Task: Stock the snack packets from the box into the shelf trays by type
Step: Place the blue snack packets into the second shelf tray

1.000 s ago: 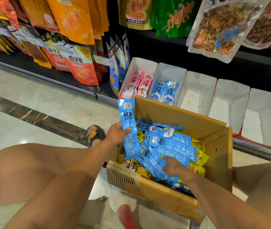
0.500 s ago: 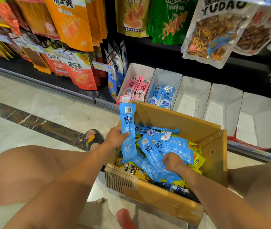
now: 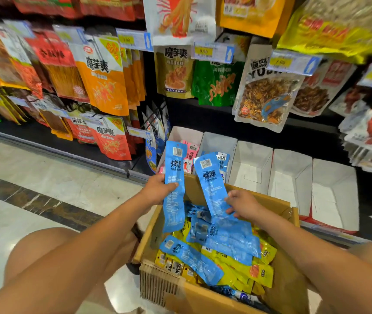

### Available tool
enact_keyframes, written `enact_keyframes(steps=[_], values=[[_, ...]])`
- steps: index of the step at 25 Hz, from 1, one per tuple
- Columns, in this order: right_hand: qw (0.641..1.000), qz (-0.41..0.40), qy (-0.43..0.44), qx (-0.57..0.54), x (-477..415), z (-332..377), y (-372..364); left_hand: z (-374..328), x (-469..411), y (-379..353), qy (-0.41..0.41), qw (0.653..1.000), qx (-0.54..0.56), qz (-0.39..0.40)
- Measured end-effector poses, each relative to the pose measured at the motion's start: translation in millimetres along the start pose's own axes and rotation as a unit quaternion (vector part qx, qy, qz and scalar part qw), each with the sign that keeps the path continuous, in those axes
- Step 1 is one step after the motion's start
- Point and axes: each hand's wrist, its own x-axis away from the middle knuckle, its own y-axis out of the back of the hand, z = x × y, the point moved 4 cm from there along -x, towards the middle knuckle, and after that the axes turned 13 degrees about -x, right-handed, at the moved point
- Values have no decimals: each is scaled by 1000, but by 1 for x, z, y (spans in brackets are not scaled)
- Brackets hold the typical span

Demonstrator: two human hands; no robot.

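Observation:
A cardboard box [image 3: 284, 288] on the floor holds several blue and yellow snack packets [image 3: 237, 264]. My left hand [image 3: 156, 189] grips a long blue packet [image 3: 173, 189] upright over the box's far left corner. Beside it, my right hand [image 3: 242, 203] pinches a second blue packet [image 3: 212, 186], lifted and tilted left. Behind the box a row of white shelf trays runs rightward: the first tray [image 3: 180, 134] has pink packets [image 3: 192, 155], the second tray [image 3: 221, 143] has blue ones [image 3: 222, 163], partly hidden by the held packets.
Three white trays [image 3: 291, 177] further right show only their bare insides. Hanging snack bags [image 3: 103, 80] and price tags crowd the shelves above and to the left. My bare knees flank the box; a tiled floor with a dark stripe [image 3: 44, 205] lies left.
My right hand has come up out of the box with a blue packet. My left hand has raised its packet slightly. The camera has tilted upward toward the shelves.

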Motion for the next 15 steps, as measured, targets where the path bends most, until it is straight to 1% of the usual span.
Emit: enact_keyframes(steps=[5,7,10,13,15], values=[[997,-2,55,-50,8,66,33,-54,-6,18,-42,998,-26,30],[995,-3,64,-83,9,80,40,-66,-14,16,-58,998,-13,32],[989,-23,68,-128,8,82,43,-80,-25,0,-85,996,20,32],[986,-43,66,-148,5,77,38,-87,-44,-20,-71,996,35,36],[987,-31,72,-141,4,73,35,-90,-56,-34,-59,996,38,49]])
